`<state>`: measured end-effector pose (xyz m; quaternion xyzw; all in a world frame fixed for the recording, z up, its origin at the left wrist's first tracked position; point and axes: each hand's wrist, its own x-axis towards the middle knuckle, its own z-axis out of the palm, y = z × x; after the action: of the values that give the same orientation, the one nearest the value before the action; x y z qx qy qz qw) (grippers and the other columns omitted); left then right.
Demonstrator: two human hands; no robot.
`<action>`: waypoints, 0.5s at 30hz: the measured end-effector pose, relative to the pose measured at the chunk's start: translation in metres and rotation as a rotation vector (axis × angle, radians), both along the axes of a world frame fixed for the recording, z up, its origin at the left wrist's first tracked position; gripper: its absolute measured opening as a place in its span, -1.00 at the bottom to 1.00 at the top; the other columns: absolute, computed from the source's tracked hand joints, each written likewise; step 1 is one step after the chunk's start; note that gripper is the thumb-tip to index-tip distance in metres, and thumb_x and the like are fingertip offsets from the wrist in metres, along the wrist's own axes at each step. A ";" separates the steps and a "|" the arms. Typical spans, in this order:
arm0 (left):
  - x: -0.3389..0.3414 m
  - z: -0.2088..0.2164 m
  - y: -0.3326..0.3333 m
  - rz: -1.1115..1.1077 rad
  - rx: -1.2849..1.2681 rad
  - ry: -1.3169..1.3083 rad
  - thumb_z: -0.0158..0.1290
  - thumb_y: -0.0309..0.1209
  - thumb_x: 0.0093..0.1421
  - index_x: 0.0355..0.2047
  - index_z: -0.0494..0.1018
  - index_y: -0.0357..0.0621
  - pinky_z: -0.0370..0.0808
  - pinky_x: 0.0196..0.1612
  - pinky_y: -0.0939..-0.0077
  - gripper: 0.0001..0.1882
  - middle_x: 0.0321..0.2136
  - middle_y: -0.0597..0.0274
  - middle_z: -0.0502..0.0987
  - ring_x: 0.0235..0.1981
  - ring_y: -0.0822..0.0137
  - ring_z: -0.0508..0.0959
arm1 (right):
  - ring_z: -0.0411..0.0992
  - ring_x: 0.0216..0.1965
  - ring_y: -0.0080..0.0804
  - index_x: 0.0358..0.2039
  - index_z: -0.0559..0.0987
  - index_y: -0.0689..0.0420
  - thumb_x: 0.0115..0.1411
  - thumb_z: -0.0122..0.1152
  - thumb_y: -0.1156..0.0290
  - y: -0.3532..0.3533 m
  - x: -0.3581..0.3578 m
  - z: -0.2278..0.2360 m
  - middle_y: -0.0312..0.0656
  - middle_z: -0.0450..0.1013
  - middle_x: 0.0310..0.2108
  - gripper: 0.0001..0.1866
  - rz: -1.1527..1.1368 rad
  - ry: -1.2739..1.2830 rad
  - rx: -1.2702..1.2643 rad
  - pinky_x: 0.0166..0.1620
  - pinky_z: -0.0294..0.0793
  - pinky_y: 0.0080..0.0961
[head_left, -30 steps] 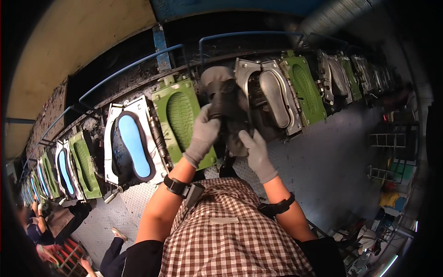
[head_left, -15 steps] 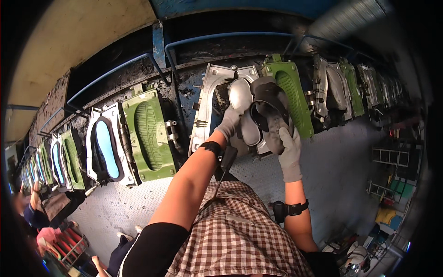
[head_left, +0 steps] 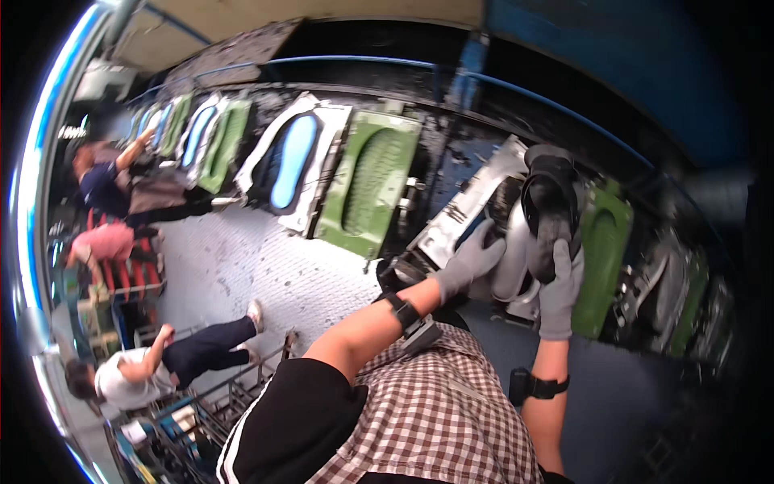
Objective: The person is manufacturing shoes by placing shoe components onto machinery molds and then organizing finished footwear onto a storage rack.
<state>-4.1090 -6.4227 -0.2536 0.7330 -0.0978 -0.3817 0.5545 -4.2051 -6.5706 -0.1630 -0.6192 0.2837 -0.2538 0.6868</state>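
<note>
My right hand (head_left: 559, 294), in a grey glove, is closed on the lower end of a black shoe (head_left: 551, 202). The shoe stands nearly upright, its opening facing me, over the shiny metal last (head_left: 511, 262) of an opened mould. My left hand (head_left: 472, 264), also gloved, is beside the last with its fingers apart and nothing visible in them. Whether its fingertips touch the last, I cannot tell. Left of the last lies the silver mould half (head_left: 476, 198); right of the shoe is the green mould half (head_left: 603, 254). The shoe hides part of the last.
More opened moulds line the bench: a green one (head_left: 372, 185) and a silver one holding a blue sole-shaped piece (head_left: 293, 161). A blue rail (head_left: 556, 101) runs behind. Several people are at left, one in a white shirt (head_left: 133, 379) near metal racks (head_left: 234, 403). Patterned metal floor (head_left: 242, 258) lies between.
The view has swung left, so the moulds sit further right and more people show. My left hand has come away from the top of the last; the right still holds the shoe.
</note>
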 end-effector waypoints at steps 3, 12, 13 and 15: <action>0.014 0.048 0.074 0.196 -0.061 -0.233 0.03 -0.39 0.35 0.24 0.38 -0.31 0.41 0.21 0.47 -0.52 0.07 0.08 0.56 0.12 0.35 0.51 | 0.40 0.14 -0.35 0.27 0.38 0.31 0.43 0.13 0.20 0.037 0.007 0.012 -0.09 0.43 0.16 -0.45 0.190 0.039 -0.027 0.22 0.34 -0.44; 0.165 0.059 0.335 0.743 0.202 -0.783 0.10 -0.20 0.32 0.24 0.38 -0.34 0.39 0.25 0.27 -0.41 0.17 -0.19 0.46 0.20 0.03 0.46 | 0.42 0.18 -0.28 0.44 0.08 0.34 0.48 0.06 0.13 0.181 0.071 -0.048 -0.06 0.40 0.20 -0.26 0.476 0.108 -0.745 0.25 0.35 -0.43; 0.185 0.059 0.364 0.659 0.317 -0.763 0.09 -0.10 0.32 0.27 0.32 -0.38 0.32 0.31 0.21 -0.31 0.22 -0.24 0.39 0.27 -0.05 0.38 | 0.48 0.06 -0.34 0.45 0.08 0.34 0.47 0.07 0.16 0.200 0.073 -0.044 -0.11 0.43 0.11 -0.26 0.642 0.129 -0.215 0.12 0.44 -0.48; 0.229 0.047 0.402 0.567 0.433 -0.626 0.12 0.01 0.29 0.32 0.28 -0.33 0.28 0.33 0.32 -0.22 0.25 -0.20 0.39 0.29 0.04 0.38 | 0.51 -0.33 -0.59 0.40 0.19 0.34 0.42 0.11 0.31 0.236 0.083 -0.045 -0.22 0.52 -0.25 -0.36 0.714 0.278 0.094 -0.28 0.50 -0.58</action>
<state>-3.8804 -6.0208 -0.2067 0.9092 0.0257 0.0123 0.4153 -4.1224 -6.3351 -0.2082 -0.6753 0.1523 0.1010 0.7146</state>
